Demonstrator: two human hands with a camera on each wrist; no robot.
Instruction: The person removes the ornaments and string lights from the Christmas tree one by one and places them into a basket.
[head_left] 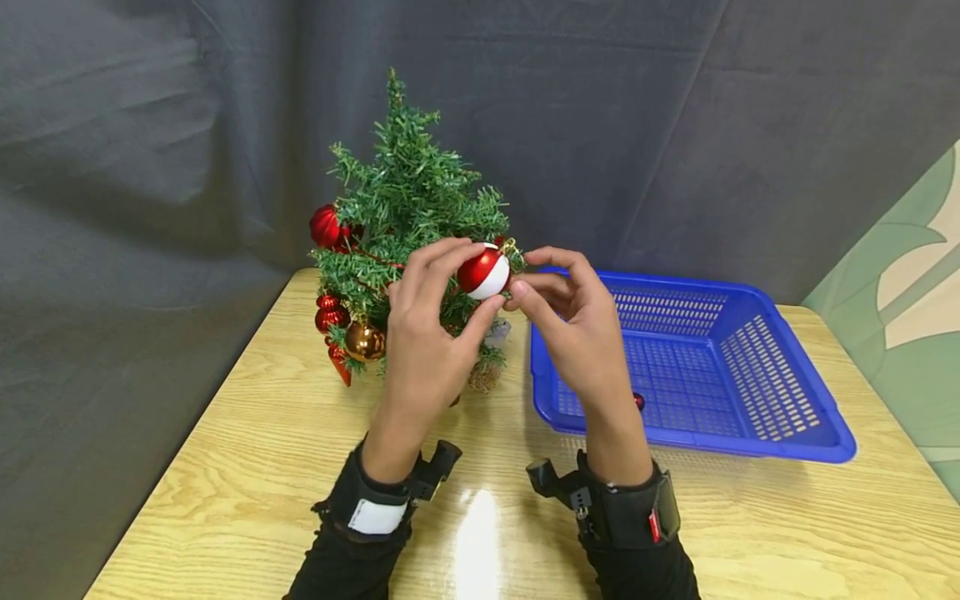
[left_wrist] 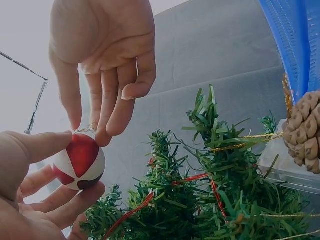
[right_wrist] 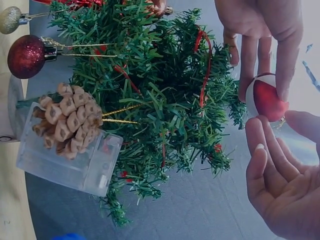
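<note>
Bauble, head view point(head_left: 483, 275): red and white, at the frame's centre, before the green tree point(head_left: 416, 183).
Left hand point(head_left: 423, 337): bent partway closed, pinching the bauble between thumb and fingers.
Right hand point(head_left: 585, 321): half curled, fingertips at the bauble's gold loop point(head_left: 510, 246); I can't tell whether they grip it.
Basket point(head_left: 765, 375): blue, right of centre, 1 dark red ball point(head_left: 639, 401) inside.
Bauble, left wrist view: left side of the frame, 2 hands around it; a pine cone point(left_wrist: 306, 132) at the right edge.
Bauble, right wrist view: upper right; a clear box point(right_wrist: 95, 167) lower left.
</note>
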